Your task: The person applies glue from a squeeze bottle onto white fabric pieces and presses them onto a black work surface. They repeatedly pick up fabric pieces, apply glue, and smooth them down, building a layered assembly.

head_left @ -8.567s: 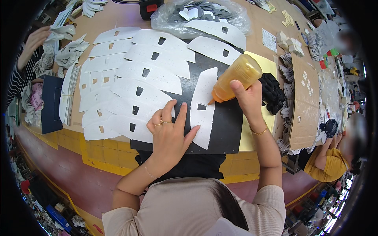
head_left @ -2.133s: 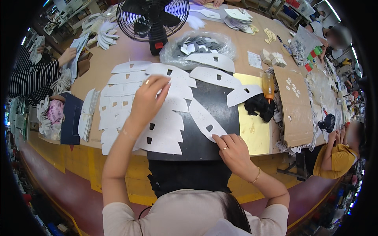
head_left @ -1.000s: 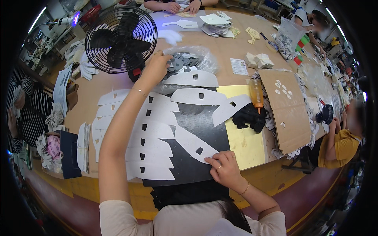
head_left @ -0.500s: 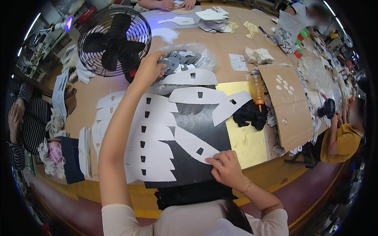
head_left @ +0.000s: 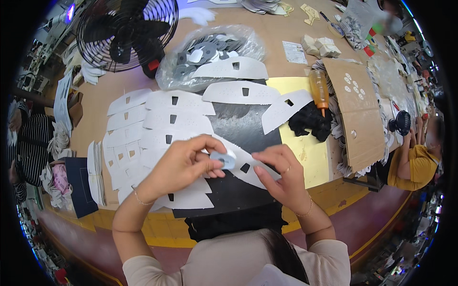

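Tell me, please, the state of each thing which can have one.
Grey piece: held by left hand
Right hand: thumb and fingers apart
White panel: on black mat
Plastic bag: open, filled with pieces
Bottle: not held, nozzle on
Black cloth: bunched
Fan: apparently not spinning

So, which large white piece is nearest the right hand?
The white piece slanting across the black mat by the right hand; the other large white pieces lie farther from that hand.

Ribbed beige top [head_left: 219, 255], short sleeves [head_left: 149, 270], thin left bracelet [head_left: 141, 197], gold right bracelet [head_left: 306, 209], ring [head_left: 287, 169] on right hand [head_left: 281, 174]
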Tool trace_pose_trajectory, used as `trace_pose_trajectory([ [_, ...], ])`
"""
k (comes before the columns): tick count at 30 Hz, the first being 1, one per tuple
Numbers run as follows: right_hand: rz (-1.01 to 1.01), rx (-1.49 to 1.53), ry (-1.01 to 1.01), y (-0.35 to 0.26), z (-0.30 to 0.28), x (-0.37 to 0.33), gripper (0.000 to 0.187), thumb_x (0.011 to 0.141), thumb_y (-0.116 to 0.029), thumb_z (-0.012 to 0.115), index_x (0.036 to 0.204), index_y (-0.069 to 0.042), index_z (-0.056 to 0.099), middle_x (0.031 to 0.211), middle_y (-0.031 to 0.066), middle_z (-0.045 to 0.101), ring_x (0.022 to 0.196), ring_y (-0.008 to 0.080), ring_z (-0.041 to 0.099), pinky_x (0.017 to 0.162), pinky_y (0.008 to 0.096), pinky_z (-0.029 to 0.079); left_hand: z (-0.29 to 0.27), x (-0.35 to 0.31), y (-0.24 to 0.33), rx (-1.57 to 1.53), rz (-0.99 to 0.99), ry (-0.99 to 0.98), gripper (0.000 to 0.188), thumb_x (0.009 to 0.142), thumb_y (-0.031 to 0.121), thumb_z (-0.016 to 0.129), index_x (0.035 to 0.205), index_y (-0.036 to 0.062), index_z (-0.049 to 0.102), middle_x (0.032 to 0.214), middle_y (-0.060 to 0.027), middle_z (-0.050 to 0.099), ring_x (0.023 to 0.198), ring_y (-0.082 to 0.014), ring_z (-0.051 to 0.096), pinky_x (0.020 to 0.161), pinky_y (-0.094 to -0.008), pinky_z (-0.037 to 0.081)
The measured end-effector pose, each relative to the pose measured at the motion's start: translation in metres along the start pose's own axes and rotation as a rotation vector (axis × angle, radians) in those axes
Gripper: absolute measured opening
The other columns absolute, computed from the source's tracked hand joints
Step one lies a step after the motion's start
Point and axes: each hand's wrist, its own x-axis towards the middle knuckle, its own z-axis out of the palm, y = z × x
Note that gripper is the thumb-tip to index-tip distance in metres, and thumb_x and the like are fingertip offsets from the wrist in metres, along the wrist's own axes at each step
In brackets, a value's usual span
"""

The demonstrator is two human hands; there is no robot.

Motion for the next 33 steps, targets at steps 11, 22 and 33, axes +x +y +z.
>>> trace_pose_trajectory([
  [11, 0.078, 0.188, -0.25, -0.004, 0.007, 0.01, 0.015, 0.087, -0.005, 0.075, 0.102, -0.003, 0.074, 0.103, 0.0097, 0.066, 0.078, 0.0169, 0.067, 0.072, 0.0282, 0.054, 0.037, -0.018, -0.035, 0.439, 0.529, 0.116, 0.014, 0.086, -0.004, 0.068, 0.098, 0.0028, 0.065, 0.094, -0.009, 0.065, 0.079, -0.0232, 0.068, 0.069, -0.0319, 0.055],
  [22, -0.088, -0.334, -0.02, 0.05, 0.005, 0.041, 0.016, 0.083, 0.0, 0.075, 0.097, -0.001, 0.07, 0.102, 0.0111, 0.067, 0.084, 0.0246, 0.069, 0.074, 0.0324, 0.056, 0.03, -0.024, -0.04, -0.151, 0.032, 0.276, 0.021, 0.093, -0.002, 0.066, 0.114, -0.0023, 0.066, 0.103, -0.0097, 0.063, 0.076, -0.0129, 0.07, 0.063, -0.023, 0.058],
  [33, -0.188, -0.49, -0.175, 0.051, 0.007, 0.031, 0.02, 0.083, -0.012, 0.076, 0.097, 0.001, 0.07, 0.102, 0.0118, 0.062, 0.088, 0.0287, 0.06, 0.079, 0.038, 0.049, -0.007, 0.076, -0.025, 0.343, 0.103, 0.241, 0.014, 0.09, 0.003, 0.069, 0.103, -0.0041, 0.071, 0.08, -0.0059, 0.07, 0.062, -0.0079, 0.062, 0.055, -0.0233, 0.052],
])
